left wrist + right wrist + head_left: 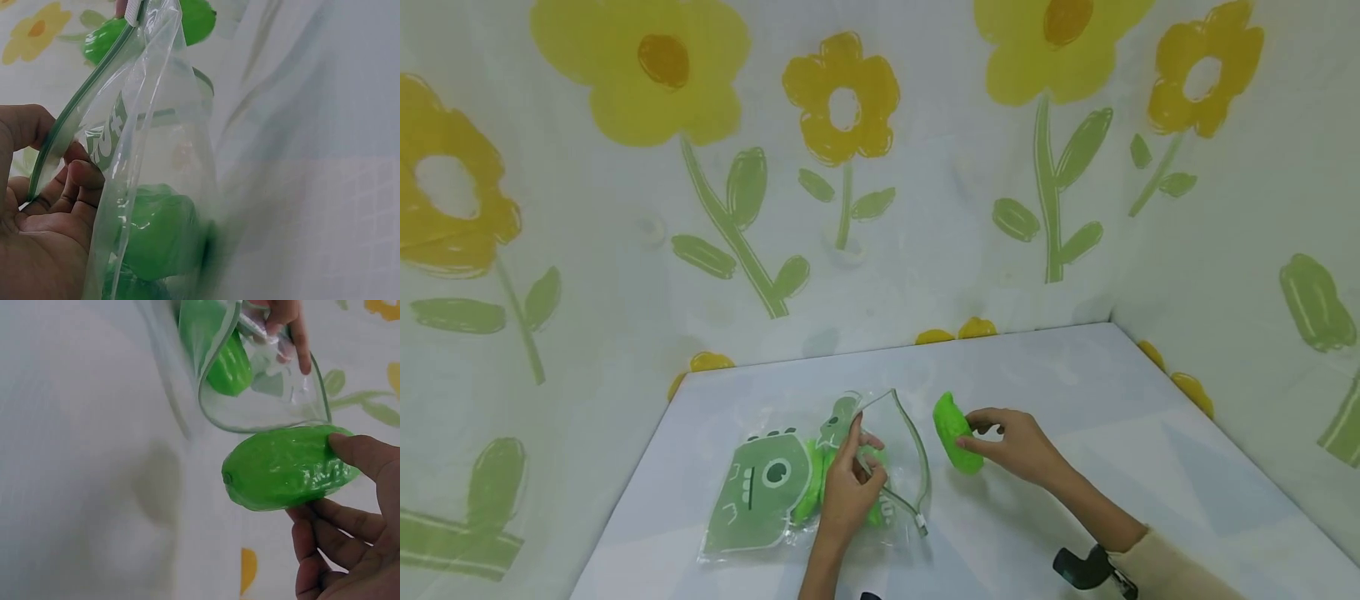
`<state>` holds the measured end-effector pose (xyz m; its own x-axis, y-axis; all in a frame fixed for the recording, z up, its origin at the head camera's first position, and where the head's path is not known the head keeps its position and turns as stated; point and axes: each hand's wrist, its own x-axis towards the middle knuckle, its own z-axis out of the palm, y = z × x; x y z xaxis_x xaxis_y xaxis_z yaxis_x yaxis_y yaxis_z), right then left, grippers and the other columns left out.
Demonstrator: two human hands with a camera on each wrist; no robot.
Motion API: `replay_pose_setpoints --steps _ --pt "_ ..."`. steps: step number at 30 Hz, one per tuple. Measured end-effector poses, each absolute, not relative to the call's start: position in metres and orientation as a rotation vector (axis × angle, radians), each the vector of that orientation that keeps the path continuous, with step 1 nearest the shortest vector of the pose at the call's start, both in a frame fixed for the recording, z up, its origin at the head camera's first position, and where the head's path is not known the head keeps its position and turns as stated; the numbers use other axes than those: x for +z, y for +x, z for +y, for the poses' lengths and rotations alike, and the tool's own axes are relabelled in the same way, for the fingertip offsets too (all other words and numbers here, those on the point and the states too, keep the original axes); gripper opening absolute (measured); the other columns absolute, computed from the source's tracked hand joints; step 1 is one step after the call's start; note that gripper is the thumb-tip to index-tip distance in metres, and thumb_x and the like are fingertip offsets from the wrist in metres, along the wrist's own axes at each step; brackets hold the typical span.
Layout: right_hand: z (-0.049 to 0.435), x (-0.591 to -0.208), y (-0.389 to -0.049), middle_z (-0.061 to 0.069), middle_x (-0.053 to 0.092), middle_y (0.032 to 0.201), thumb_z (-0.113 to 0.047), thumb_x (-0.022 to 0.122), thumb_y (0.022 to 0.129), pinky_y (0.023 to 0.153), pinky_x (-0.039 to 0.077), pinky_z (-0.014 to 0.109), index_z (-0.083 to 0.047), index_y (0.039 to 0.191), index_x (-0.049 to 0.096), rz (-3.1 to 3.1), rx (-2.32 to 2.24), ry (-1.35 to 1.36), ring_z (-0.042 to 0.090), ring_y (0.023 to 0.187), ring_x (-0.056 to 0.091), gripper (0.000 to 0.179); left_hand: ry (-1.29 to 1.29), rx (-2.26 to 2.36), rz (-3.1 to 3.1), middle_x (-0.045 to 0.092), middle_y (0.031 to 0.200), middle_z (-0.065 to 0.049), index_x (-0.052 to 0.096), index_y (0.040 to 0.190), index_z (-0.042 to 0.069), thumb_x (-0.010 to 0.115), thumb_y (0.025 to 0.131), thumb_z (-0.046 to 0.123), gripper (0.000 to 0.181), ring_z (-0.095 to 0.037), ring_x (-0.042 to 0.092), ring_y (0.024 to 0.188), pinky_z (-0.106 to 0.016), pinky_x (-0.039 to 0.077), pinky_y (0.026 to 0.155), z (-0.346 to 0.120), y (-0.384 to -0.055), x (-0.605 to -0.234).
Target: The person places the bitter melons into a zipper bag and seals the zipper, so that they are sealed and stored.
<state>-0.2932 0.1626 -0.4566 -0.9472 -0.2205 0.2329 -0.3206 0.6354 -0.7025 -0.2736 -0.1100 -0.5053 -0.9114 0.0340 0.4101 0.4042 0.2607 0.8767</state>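
Observation:
My left hand (850, 492) pinches the green-edged rim of a clear zip bag (760, 500), seen close in the left wrist view. The bag's mouth gapes to the right, with a white slider (920, 521) at its near corner. Green monster faces are printed on it, and bright green items (159, 231) lie inside, partly hidden by the print. Just right of the mouth, my right hand (1018, 446) holds a bright green, bumpy toy cucumber (287, 467) between thumb and fingers, above the table. In the right wrist view, another green piece (230, 369) shows inside the bag.
The white table (1037, 367) has a pale geometric pattern. Behind it and at the sides hang white sheets (917, 208) printed with yellow flowers. A black device (1086, 568) is strapped at my right wrist, by a cream sleeve (1172, 567).

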Motion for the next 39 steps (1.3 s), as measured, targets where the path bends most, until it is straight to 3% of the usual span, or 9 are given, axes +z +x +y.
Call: replay_pose_setpoints --steps 10,17,24,39 --pt "0.14 -0.453 -0.29 -0.011 0.069 0.101 -0.043 0.078 0.085 0.087 0.048 0.047 -0.016 0.113 0.075 -2.695 1.294 0.49 0.018 0.098 0.061 0.039 -0.435 -1.704 -2.2 0.06 0.111 -0.002 0.033 0.157 0.012 0.061 0.087 -0.008 0.079 -0.006 0.04 0.06 -0.02 0.04 0.054 -0.106 -0.275 -0.501" --pt "0.127 -0.455 -0.291 -0.011 0.069 0.101 -0.044 0.08 0.083 0.082 0.048 0.041 -0.017 0.11 0.076 -2.68 1.321 0.488 0.015 0.096 0.061 0.038 -0.402 -1.725 -2.232 0.06 0.112 -0.016 0.032 0.154 -0.003 0.058 0.087 -0.012 0.072 -0.008 0.039 0.06 -0.02 0.038 0.056 -0.1 -0.253 -0.464" --pt "0.107 -0.46 -0.291 -0.011 0.069 0.094 -0.043 0.079 0.083 0.076 0.049 0.036 -0.014 0.108 0.076 -2.73 1.335 0.444 0.011 0.089 0.06 0.038 -0.409 -1.706 -2.216 0.06 0.109 -0.016 0.035 0.152 -0.004 0.058 0.087 -0.014 0.07 -0.006 0.037 0.06 -0.02 0.037 0.055 -0.102 -0.251 -0.462" --pt "0.082 -0.481 -0.291 -0.002 0.069 0.092 -0.045 0.077 0.085 0.068 0.053 0.036 -0.004 0.106 0.075 -2.827 1.315 0.344 0.018 0.085 0.063 0.046 -0.407 -1.724 -2.241 0.06 0.112 -0.015 0.033 0.153 -0.004 0.059 0.086 -0.013 0.073 -0.006 0.039 0.061 -0.019 0.038 0.056 -0.104 -0.251 -0.468"
